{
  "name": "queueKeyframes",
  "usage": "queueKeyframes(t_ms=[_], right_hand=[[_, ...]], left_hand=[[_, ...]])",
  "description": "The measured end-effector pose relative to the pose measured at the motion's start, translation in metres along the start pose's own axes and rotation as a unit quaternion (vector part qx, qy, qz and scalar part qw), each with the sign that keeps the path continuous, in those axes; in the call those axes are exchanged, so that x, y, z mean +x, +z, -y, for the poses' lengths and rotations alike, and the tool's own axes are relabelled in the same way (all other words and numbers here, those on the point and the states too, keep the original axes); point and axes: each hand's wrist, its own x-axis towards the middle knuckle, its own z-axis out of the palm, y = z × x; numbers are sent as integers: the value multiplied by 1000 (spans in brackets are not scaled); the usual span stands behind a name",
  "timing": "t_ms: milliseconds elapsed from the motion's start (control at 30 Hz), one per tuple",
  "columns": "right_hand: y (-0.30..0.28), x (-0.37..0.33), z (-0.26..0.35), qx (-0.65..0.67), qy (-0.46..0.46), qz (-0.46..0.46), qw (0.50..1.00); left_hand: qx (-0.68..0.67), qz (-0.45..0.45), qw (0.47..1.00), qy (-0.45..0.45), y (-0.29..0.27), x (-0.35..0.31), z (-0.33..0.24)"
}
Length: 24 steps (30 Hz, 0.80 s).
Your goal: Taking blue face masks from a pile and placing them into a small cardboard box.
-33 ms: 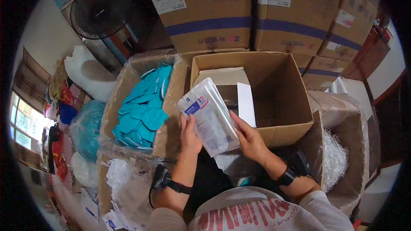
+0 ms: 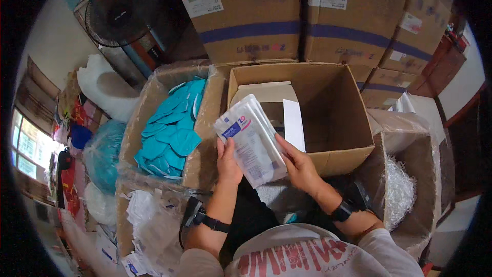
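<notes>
Between my two hands is a stack of flat plastic packets point(image 2: 251, 143), whitish and see-through with blue and pink print, tilted to the left at its top. My left hand point(image 2: 228, 163) is closed on the stack's lower left edge. On the right edge, my right hand point(image 2: 296, 163) grips it with thumb and fingers. Just beyond the packets stands an open cardboard box point(image 2: 338, 161), with a white card or flap point(image 2: 293, 125) upright near its front. Left of my left hand, a plastic-lined carton point(image 2: 202, 159) holds a heap of teal cup-shaped pieces point(image 2: 171, 131), apparently masks.
At lower left, a lined box contains loose printed plastic bags point(image 2: 148, 220). A carton at right has a bundle of white strands point(image 2: 401, 195). Large sealed cartons point(image 2: 251, 10) are stacked behind. A fan point(image 2: 120, 13) stands back left, near a teal-filled bag point(image 2: 105, 149).
</notes>
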Motion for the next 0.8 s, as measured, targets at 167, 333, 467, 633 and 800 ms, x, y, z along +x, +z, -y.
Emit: queueKeyframes(t_ms=[167,333,467,633,800], right_hand=[[-12,28,-47,48,14,-65,997],[-17,64,-59,195,170,-80,963],[-22,65,-59,251,187,-47,949],[-41,62,-44,137,205,-107,963],[-45,80,18,-172,-183,-109,962]], left_hand=[[64,-6,998,9,-4,34,26],[128,3,991,39,-7,73,30],[158,-7,985,66,-4,82,25],[207,67,970,110,15,71,-11],[426,240,865,114,48,36,-61]])
